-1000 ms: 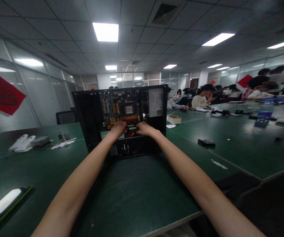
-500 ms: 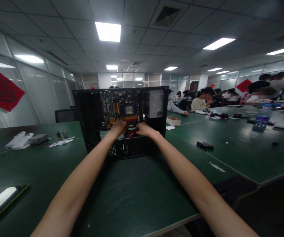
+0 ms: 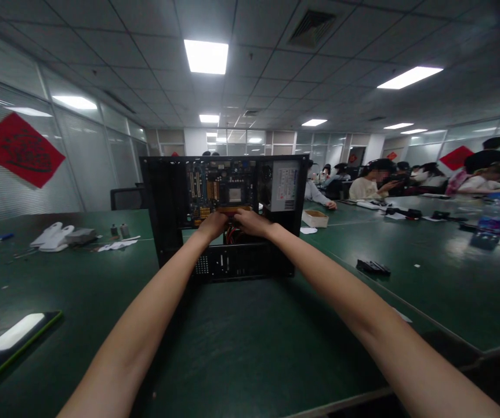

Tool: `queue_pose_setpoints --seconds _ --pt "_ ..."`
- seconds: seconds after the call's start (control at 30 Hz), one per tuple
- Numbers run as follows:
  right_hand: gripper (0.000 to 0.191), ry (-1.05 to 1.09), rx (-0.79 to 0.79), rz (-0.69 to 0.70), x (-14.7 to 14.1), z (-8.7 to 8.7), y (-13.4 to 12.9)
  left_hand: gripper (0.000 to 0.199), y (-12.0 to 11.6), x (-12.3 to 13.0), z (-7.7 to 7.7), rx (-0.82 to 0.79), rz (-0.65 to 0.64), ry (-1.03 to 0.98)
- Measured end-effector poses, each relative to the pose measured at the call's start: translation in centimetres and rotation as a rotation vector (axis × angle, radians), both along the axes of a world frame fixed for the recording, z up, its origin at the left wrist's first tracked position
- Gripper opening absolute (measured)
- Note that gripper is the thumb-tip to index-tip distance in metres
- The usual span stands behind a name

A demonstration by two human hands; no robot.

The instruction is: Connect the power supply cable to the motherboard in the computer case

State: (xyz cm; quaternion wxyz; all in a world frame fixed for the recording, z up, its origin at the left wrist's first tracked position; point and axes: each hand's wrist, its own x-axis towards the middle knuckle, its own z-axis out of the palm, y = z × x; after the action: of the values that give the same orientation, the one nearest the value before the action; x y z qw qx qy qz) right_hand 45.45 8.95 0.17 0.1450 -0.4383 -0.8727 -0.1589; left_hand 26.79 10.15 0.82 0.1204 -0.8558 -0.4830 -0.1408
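A black computer case [image 3: 250,261] stands on the green table [image 3: 241,342], its open side facing me. Inside are a motherboard [image 3: 206,174] with orange slots and, at the right, a silver power supply [image 3: 283,186]. My left hand [image 3: 213,225] is closed at the lower edge of the motherboard. Beside it, my right hand [image 3: 249,222] is closed near the orange slots, above a bundle of coloured cables [image 3: 232,235]. The fingertips nearly meet, and what they pinch is too small and hidden to make out.
To the left lie white bags [image 3: 53,237], a grey block [image 3: 80,235] and a green-edged dark device [image 3: 19,342]. On the right are a small box [image 3: 315,218], a black part [image 3: 372,267] and a water bottle [image 3: 495,215]. Several people sit farther back.
My right hand has moved left relative to the case, closer to my left hand and the orange slots. The whole view has shifted, so the case appears slightly farther right.
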Motion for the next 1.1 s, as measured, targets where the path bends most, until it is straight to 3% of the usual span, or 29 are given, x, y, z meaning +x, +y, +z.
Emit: queue_pose_setpoints --seconds 0.2,0.53,1.1 --pt "0.026 -0.015 0.000 -0.046 -0.4 -0.7 1.2 0.029 -0.5 -0.1 -0.2 0.001 0.026 0.028" --pt "0.027 -0.020 -0.009 -0.181 -1.1 -0.5 0.6 0.027 -0.8 -0.3 -0.7 0.028 -0.002 -0.013" --pt "0.027 -0.006 -0.022 -0.189 -1.3 -0.3 0.7 0.029 0.0 -0.3 -0.6 0.009 -0.029 -0.055"
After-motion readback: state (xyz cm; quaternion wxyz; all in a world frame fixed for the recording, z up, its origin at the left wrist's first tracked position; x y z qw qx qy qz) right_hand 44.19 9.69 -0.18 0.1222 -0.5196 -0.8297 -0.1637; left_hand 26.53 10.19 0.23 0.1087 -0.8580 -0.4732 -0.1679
